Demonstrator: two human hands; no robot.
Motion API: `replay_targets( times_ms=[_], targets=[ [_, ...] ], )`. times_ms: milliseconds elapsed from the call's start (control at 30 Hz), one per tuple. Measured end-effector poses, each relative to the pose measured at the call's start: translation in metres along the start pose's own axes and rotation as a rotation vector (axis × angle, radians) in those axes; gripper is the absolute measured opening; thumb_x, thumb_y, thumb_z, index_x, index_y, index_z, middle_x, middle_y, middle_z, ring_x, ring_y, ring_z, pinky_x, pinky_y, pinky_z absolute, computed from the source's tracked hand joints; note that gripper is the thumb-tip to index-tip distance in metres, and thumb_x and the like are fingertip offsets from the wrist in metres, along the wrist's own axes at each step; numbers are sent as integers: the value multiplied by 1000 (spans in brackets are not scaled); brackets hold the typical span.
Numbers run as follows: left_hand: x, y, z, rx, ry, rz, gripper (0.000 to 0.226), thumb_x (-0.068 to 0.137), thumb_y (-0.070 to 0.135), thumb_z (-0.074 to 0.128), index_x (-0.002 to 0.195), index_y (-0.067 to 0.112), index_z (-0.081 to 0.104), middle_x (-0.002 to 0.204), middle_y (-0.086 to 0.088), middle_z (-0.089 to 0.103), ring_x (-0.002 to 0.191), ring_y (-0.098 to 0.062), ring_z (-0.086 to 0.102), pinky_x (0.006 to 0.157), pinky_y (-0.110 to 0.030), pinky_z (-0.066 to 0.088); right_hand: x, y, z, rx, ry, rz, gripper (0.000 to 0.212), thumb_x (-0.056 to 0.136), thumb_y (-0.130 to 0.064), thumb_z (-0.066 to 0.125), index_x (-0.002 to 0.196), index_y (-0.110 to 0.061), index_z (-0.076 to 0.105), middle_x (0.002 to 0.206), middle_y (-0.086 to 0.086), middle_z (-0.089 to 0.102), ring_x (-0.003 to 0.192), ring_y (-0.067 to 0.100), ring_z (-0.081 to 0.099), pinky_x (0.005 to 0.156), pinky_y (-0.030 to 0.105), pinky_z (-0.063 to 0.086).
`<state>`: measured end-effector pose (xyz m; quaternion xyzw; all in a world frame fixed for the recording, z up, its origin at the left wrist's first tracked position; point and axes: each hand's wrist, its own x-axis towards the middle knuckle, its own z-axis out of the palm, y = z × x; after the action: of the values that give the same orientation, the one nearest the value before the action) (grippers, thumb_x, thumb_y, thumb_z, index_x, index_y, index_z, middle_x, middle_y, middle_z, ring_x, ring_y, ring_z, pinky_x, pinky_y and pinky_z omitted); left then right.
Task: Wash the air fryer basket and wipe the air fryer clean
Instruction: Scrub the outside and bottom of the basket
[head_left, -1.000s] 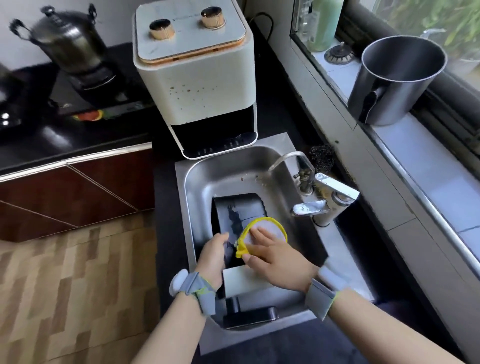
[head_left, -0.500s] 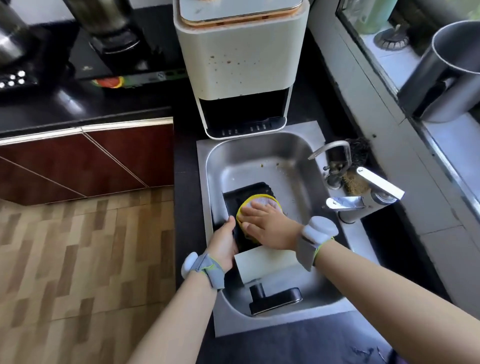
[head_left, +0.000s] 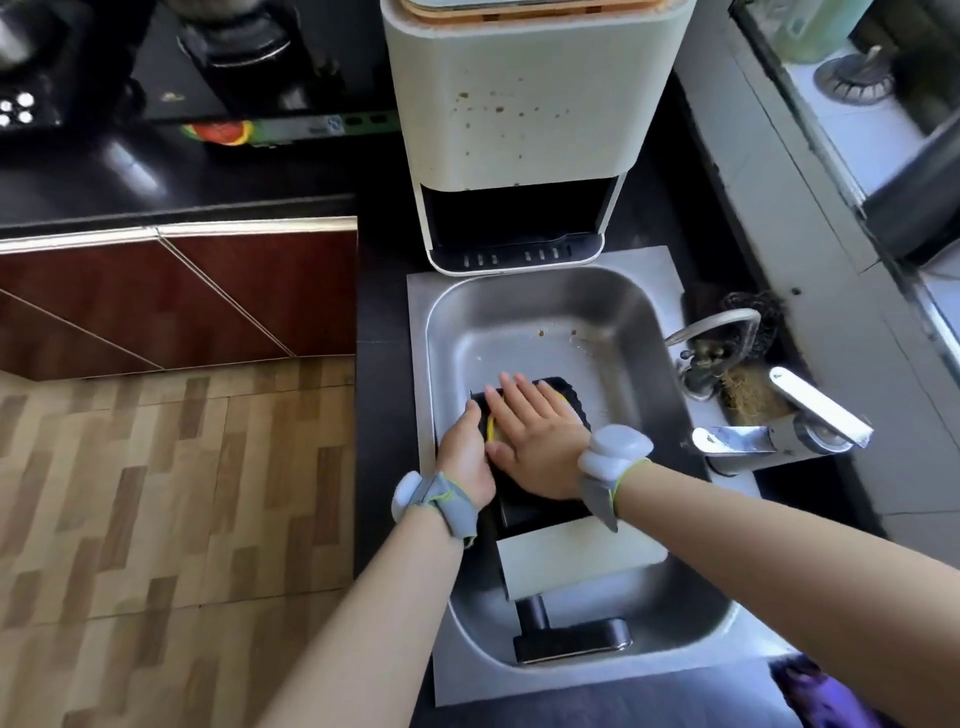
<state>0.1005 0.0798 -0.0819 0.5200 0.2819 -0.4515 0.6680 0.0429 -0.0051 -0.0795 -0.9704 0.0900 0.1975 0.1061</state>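
The black air fryer basket (head_left: 540, 512) lies in the steel sink (head_left: 545, 312), its cream front panel (head_left: 576, 561) and black handle (head_left: 566, 636) toward me. My right hand (head_left: 535, 441) lies flat with straight fingers on a yellow-edged scrubbing pad (head_left: 491, 428), pressing it onto the basket. My left hand (head_left: 465, 452) grips the basket's left side. The cream air fryer body (head_left: 524, 114), speckled with brown spots, stands behind the sink with its drawer slot empty.
A tap (head_left: 779, 431) and curved spout (head_left: 717, 322) stand right of the sink, with a dark scourer (head_left: 758, 312) behind. A steel pot (head_left: 924, 192) sits on the window ledge. A stove with cookware (head_left: 249, 47) is at the back left.
The camera has come closer and tilted down. My right hand has slid the pad to the left across the basket and flattened out on it. My left hand keeps its hold.
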Motion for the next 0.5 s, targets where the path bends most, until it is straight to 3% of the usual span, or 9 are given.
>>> replay_targets(
  times_ms=[33, 100, 167, 200, 267, 333, 433, 500],
  targets=[
    [0, -1, 2, -2, -14, -11, 36, 101, 38, 33, 110, 14, 59, 115, -6, 63, 88, -15, 63, 68, -28, 51, 18, 6, -5, 18, -18, 60, 63, 99, -46, 20, 151, -20, -2, 160, 2, -5, 147, 17, -7, 118, 35, -6],
    [-3, -2, 5, 23, -27, -2, 42, 102, 37, 32, 122, 8, 56, 125, -17, 59, 108, -25, 61, 91, -37, 49, 47, 21, -17, 82, -118, 206, 60, 100, -44, 17, 152, -18, 4, 160, 1, 4, 147, 18, 2, 119, 34, 2],
    [1, -2, 8, 118, 50, 48, 41, 101, 33, 35, 125, 5, 55, 124, -16, 60, 116, -27, 56, 102, -39, 43, 50, 25, -12, 128, -145, 231, 58, 100, -44, 16, 152, -18, 11, 159, 0, 14, 146, 20, 12, 118, 34, 7],
    [4, -4, 8, 171, 110, 76, 37, 101, 31, 37, 118, 6, 57, 115, -12, 63, 111, -25, 57, 99, -37, 45, 41, 22, -3, 106, -107, 184, 57, 100, -43, 16, 151, -19, 15, 158, 0, 19, 145, 20, 16, 117, 34, 8],
    [6, -6, 10, 240, 163, 102, 27, 100, 29, 38, 99, 12, 59, 91, -3, 63, 93, -19, 58, 77, -27, 48, 17, 14, 13, 89, -8, 47, 55, 100, -41, 19, 151, -19, 16, 157, -1, 22, 144, 19, 18, 117, 33, 8],
    [1, -6, 13, 407, 232, 172, 32, 100, 29, 34, 95, 10, 60, 86, 0, 59, 85, -19, 54, 66, -26, 43, 12, 24, 14, 114, -2, -8, 54, 101, -40, 20, 151, -21, 14, 157, -2, 21, 144, 18, 17, 117, 31, 7],
    [1, -6, 14, 647, 280, 245, 42, 102, 28, 29, 111, 0, 58, 107, -16, 61, 102, -34, 55, 86, -36, 46, 16, 44, 1, 270, -108, 269, 54, 101, -40, 18, 151, -20, 14, 158, -1, 17, 145, 20, 13, 116, 32, 10],
    [3, -6, 15, 658, 298, 243, 43, 102, 26, 28, 113, -3, 57, 114, -21, 60, 109, -37, 54, 94, -39, 45, 1, 35, 9, 218, -21, 223, 55, 101, -40, 17, 152, -19, 10, 159, 0, 14, 147, 23, 8, 118, 35, 6]
  ],
)
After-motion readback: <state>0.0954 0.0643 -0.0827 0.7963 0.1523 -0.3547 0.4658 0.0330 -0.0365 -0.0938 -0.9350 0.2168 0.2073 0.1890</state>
